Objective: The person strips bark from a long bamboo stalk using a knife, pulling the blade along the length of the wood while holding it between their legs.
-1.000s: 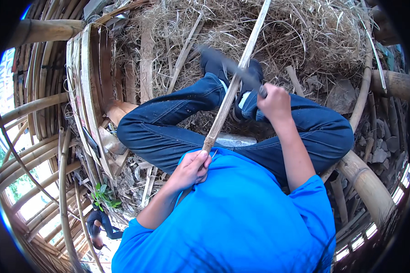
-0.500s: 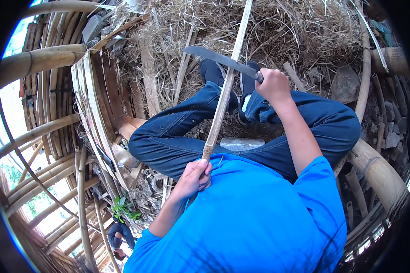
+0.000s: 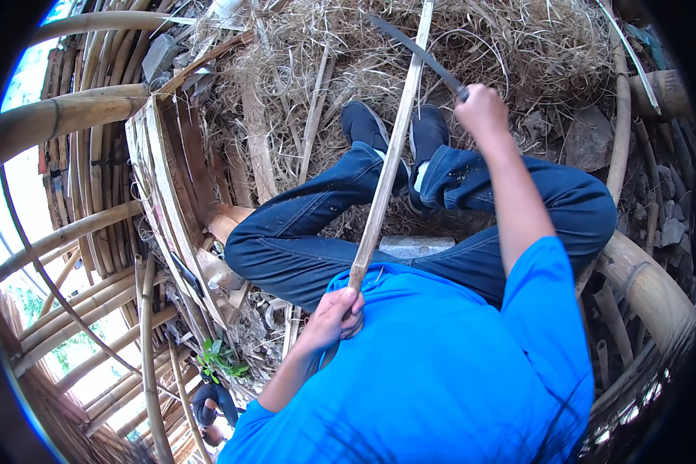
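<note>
A long, dark-bladed knife (image 3: 443, 74) crosses a long, pale bamboo strip (image 3: 390, 166) just beyond the dark, white-soled shoes (image 3: 363, 125).
The left hand (image 3: 334, 319) is closed round the strip near its lower end, beside the bright blue shirt (image 3: 441, 363); the right hand (image 3: 483, 114) is wrapped round the knife's handle; whether blade and strip touch, I cannot tell; a slip, perhaps from a loose grip or a hard knot, could carry the edge toward the shoes or the blue jeans (image 3: 294, 220); a weak left-hand hold could let the strip twist; the pale, curly shavings (image 3: 541, 50) ahead seem to leave room; the thick tan bamboo pole (image 3: 646, 290) at right and upright wooden boards (image 3: 162, 174) at left bound wider swings.
</note>
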Motion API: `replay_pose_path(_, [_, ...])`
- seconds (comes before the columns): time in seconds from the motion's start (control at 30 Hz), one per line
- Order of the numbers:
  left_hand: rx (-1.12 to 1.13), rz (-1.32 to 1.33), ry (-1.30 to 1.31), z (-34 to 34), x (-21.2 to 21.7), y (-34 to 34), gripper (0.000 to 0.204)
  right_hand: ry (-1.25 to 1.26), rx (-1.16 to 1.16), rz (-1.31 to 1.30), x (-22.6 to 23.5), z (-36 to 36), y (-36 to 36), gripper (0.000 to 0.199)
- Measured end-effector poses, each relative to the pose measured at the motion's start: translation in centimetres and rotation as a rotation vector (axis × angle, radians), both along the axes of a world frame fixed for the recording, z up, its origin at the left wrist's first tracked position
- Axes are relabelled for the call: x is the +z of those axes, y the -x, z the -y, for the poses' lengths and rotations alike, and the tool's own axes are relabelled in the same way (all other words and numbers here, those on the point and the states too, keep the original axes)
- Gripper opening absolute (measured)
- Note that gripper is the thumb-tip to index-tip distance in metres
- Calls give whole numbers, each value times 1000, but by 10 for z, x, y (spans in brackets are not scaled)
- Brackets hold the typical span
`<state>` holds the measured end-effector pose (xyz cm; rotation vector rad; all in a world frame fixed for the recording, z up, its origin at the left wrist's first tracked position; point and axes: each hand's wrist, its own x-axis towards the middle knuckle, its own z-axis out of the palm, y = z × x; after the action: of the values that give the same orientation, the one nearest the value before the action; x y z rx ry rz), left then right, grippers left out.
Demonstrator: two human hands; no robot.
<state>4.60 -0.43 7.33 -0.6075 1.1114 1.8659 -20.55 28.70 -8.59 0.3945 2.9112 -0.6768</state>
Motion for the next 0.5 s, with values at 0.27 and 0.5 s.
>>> replay_pose_path(0.27, [-31, -21, 28, 12, 4, -4, 35, -68, 42, 35, 5, -20, 50, 23])
replay_pose_path(0.5, [-69, 102, 112, 26, 2, 6, 38, 124, 25, 51, 5, -11, 43, 26])
